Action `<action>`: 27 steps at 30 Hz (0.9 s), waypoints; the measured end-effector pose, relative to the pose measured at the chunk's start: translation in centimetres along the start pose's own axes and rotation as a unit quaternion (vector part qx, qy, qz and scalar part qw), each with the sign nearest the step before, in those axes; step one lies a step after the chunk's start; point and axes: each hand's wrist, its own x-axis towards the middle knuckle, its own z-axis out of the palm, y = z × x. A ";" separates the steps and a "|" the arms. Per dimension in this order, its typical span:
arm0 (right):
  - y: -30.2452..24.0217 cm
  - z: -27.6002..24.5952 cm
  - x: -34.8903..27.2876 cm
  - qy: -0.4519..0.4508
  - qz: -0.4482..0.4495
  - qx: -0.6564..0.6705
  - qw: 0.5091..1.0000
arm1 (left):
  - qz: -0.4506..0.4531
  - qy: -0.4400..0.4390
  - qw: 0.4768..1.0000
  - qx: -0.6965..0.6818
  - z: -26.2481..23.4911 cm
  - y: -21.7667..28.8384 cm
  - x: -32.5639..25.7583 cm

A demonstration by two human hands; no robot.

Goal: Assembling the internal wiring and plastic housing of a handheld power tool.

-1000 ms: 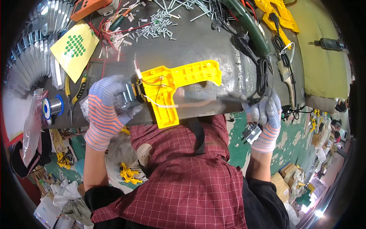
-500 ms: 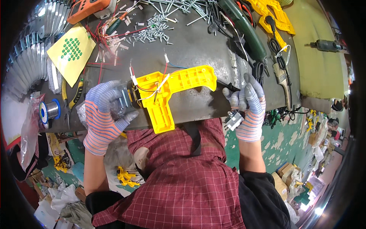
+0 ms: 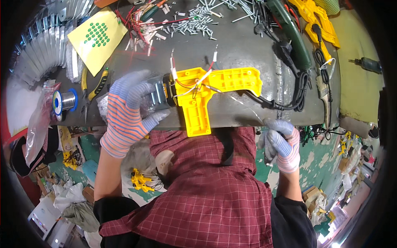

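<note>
A yellow pistol-shaped tool housing half lies at the bench's front edge, its hollow ribbed side up. Red and white leads with bare tips stick up from it. My left hand is wrapped around the shiny metal front part, which looks covered in clear plastic. A black cable lies beside the handle. From near the handle a thin silvery wire runs to the pinched fingertips of my right hand, just off the edge. What its palm holds, if anything, is hidden. Both hands wear striped gloves.
Screws and loose leads are heaped at the back. A green power tool lies back right, near more yellow housings. Pliers, a solder spool and a yellow sheet are on the left.
The whole view has shifted, so the bench appears farther right. My right hand has come lower, toward me; the small grey block it held no longer shows. My left hand keeps its hold.
</note>
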 end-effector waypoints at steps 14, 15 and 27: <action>-0.4 -0.1 -0.8 0.025 0.177 0.113 0.977 | 0.023 0.012 0.999 0.035 0.3 -0.5 -0.4; -0.7 0.8 -0.3 0.027 0.186 0.112 0.976 | 0.019 0.015 0.999 0.036 0.3 -0.5 -0.4; -2.0 3.3 3.3 0.028 0.198 0.101 0.975 | 0.056 0.112 0.991 0.051 0.9 -0.7 -0.4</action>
